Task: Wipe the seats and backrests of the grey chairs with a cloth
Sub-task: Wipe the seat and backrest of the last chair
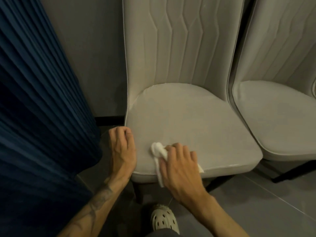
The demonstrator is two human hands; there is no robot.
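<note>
A grey upholstered chair (196,117) stands in front of me with its stitched backrest (179,40) against the wall. A second grey chair (277,117) stands right beside it on the right. My right hand (181,166) holds a crumpled white cloth (158,151) and presses it on the front left part of the near seat. My left hand (122,149) hangs at the seat's left edge with its fingers loosely curled, holding nothing.
A dark blue pleated curtain (39,108) fills the left side, close to my left arm. Behind the chairs is a grey wall (89,48). The floor is grey tile (265,202). My foot in a pale clog (163,218) is under the seat's front edge.
</note>
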